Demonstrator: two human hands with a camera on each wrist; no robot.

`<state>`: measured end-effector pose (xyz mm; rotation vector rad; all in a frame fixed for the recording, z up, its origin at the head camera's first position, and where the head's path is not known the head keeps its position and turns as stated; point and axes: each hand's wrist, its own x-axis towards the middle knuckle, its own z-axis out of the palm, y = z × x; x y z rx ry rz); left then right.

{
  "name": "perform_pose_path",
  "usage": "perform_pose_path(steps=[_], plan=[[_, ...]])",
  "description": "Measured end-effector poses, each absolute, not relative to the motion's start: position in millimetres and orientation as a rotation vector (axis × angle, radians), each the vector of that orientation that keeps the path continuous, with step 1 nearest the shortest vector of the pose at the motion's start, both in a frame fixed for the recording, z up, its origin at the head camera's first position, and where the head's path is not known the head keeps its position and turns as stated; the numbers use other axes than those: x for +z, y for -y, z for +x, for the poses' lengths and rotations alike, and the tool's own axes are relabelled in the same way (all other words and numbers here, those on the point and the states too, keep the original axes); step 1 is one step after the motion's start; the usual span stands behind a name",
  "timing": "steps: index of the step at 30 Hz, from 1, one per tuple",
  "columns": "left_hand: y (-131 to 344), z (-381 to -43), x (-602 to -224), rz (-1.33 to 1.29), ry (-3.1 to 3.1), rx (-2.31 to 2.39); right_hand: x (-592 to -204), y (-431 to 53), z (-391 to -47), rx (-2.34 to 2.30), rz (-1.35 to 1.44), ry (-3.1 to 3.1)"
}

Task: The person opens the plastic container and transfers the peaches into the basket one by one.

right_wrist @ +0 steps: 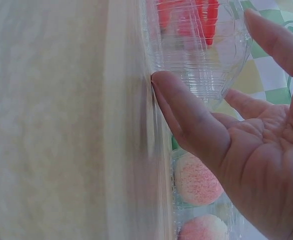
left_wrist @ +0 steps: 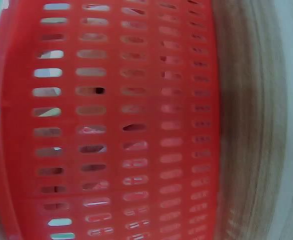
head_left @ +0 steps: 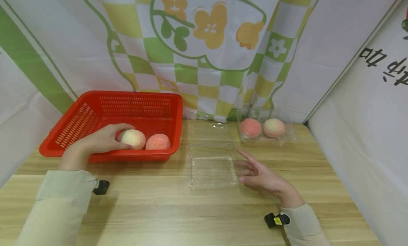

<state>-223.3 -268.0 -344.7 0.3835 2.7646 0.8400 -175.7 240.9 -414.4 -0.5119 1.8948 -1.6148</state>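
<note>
In the head view my left hand (head_left: pixel 105 139) reaches over the front rim of the red plastic basket (head_left: pixel 111 154). Its thumb and fingers grip a cream ball with pink speckles (head_left: pixel 133 139). A pink ball (head_left: pixel 158 142) lies beside it in the basket. My right hand (head_left: pixel 262 178), fingers spread and holding nothing, is at the right side of an opened clear plastic box (head_left: pixel 211 171). The right wrist view shows that hand (right_wrist: pixel 256 135) close against the clear box (right_wrist: pixel 201 65); whether it touches cannot be told. The left wrist view shows only the slotted basket wall (left_wrist: pixel 111 120).
Behind the right hand, a second clear box (head_left: pixel 290 134) holds a pink ball (head_left: pixel 250 128) and a cream-and-pink ball (head_left: pixel 274 128). A patterned curtain (head_left: pixel 207 72) hangs along the back edge of the wooden table (head_left: pixel 178 217), with white cloth on both sides.
</note>
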Motion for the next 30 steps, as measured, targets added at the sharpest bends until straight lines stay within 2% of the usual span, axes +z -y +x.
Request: perform_pose_path(steps=[30], plan=[[270.2,-237.0,-353.7,0.284,-2.611,0.775,-415.9,-241.2,-177.9,-1.599,-0.527,-1.916]])
